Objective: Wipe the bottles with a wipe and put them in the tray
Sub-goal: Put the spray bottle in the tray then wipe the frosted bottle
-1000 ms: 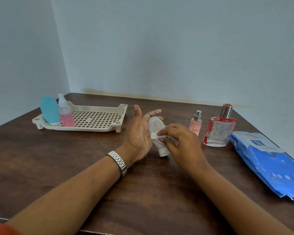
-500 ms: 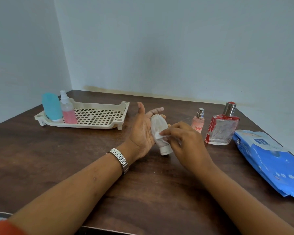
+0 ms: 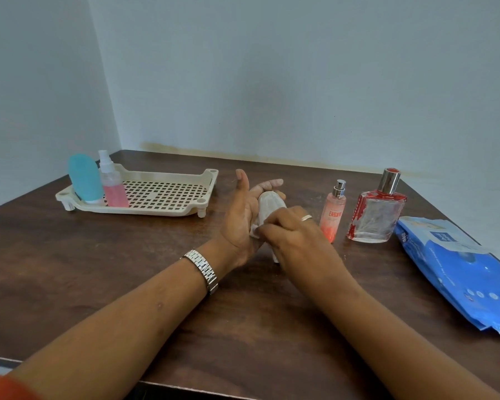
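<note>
White bottle (image 3: 267, 204) sits in the cupped left hand (image 3: 238, 226), above the table (image 3: 98, 269) near the middle of the view. Its rounded end points to about twelve o'clock and its lower end slants toward five o'clock. The left thumb stands straight up at the bottle's nine o'clock side, and the fingers wrap round behind it, with their tips showing past the rounded end. The right hand (image 3: 293, 241) comes in from four o'clock and covers the bottle's lower half, its fingertips pinching a white wipe (image 3: 254, 230) against the bottle's left side, close to the left palm.

From the hands, a cream tray (image 3: 145, 211) lies at ten o'clock. A blue bottle (image 3: 84, 179) and a pink spray bottle (image 3: 113, 187) stand upright side by side at its left end. At two o'clock, just beside the right hand, stands a small pink perfume spray (image 3: 333, 215). A glass perfume bottle (image 3: 375, 219) with a silver cap stands further out toward three o'clock. A blue wipes pack (image 3: 459, 269) lies flat at four o'clock.
</note>
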